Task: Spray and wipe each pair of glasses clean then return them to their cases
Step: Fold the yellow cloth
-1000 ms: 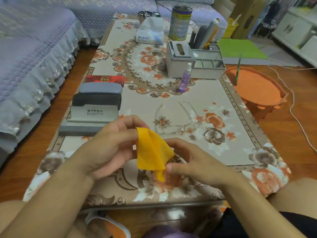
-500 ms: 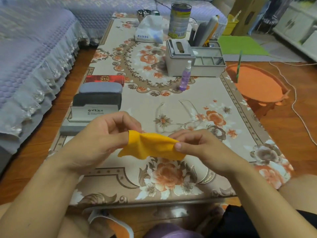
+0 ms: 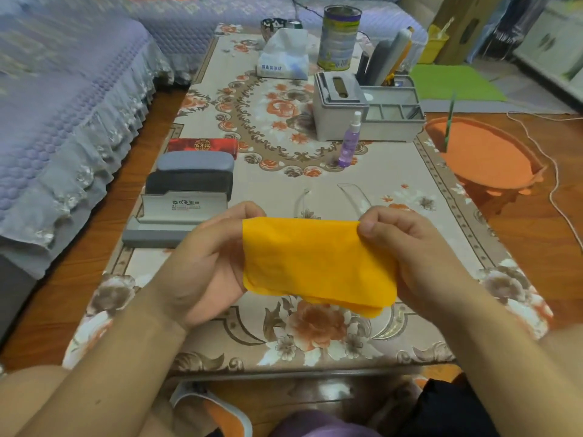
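Light was soft and even, with only faint shadows under the forearms. The wide lens bent the desk (image 3: 315,357) edges outward, and the far corners — sofa (image 3: 63,99) and cabinet (image 3: 555,45) — were smeared with blur.

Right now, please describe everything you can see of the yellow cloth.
The yellow cloth is thin, soft fabric, plain orange-yellow, slightly wrinkled. It is stretched flat above the table, its lower edge sagging. The left hand pinches its upper left corner, the right hand its upper right. It hides part of the clear glasses behind.
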